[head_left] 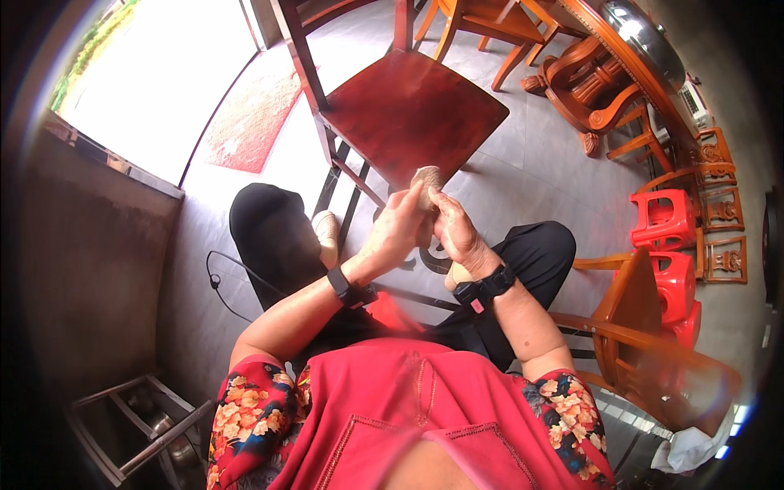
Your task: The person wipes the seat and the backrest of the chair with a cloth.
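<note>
In front of my knees, my two hands meet around a small pale beige piece (426, 177) with a rounded top, perhaps cloth; its lower part is hidden by my fingers, and its kind is unclear. My left hand (396, 224) is closed on it from the left. Against its other side press the thumb and fingers of my right hand (457, 230). Just beyond the hands stands a dark red-brown wooden chair (412, 110), its seat corner close behind the piece. Both wrists carry black bands.
At the left, a red mat (255, 122) lies by the bright doorway, and a thin black cable (216, 282) runs on the floor. A metal-framed stand (135, 441) is at lower left. To the right are red plastic stools (665, 219), a wooden chair (633, 314) and a carved wooden table (645, 69).
</note>
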Demonstrator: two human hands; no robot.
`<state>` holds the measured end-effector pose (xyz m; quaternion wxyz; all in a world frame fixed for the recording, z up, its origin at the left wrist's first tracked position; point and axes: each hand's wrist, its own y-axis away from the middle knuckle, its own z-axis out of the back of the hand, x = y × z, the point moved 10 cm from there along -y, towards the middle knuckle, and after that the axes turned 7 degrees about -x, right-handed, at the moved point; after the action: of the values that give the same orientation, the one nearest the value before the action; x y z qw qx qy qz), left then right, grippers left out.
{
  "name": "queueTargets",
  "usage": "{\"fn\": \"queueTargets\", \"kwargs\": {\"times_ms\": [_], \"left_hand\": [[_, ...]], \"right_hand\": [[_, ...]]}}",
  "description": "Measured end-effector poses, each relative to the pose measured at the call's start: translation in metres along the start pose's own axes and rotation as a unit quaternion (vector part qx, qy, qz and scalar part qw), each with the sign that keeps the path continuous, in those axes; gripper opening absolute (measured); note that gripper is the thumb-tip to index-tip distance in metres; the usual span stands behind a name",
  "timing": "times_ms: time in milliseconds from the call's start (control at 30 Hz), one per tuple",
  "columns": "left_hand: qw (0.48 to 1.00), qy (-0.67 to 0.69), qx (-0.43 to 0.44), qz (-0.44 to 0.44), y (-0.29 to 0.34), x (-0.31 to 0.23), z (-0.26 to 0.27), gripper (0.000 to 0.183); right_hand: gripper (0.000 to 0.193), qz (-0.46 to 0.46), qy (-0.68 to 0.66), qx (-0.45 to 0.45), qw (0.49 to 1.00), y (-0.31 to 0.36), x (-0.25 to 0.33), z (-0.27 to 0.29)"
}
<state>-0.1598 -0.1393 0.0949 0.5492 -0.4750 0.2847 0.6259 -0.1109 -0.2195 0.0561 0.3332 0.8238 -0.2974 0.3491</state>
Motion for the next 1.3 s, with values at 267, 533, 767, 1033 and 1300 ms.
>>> {"fn": "queueTargets", "kwargs": {"times_ms": [267,533,767,1033,1300], "left_hand": [[0.87,0.473,-0.075,0.115,-0.027,0.064,0.054,0.036],[0.862,0.35,-0.359,0.066,-0.11,0.116,0.174,0.037],[0.909,0.239,-0.334,0.065,-0.131,0.216,0.162,0.03],[0.875,0.349,-0.287,0.174,-0.106,0.258,0.088,0.014],[0.913,0.268,-0.223,0.211,-0.006,0.113,-0.001,0.02]], "right_hand": [[0.038,0.061,0.359,-0.094,0.927,-0.03,0.065,0.031],[0.061,-0.051,0.633,-0.153,0.757,-0.073,0.016,0.132],[0.052,-0.057,0.565,-0.087,0.818,-0.066,-0.007,0.097],[0.039,-0.046,0.546,-0.079,0.833,-0.062,-0.003,0.082],[0.037,-0.073,0.522,-0.092,0.845,-0.05,-0.003,0.097]]}}
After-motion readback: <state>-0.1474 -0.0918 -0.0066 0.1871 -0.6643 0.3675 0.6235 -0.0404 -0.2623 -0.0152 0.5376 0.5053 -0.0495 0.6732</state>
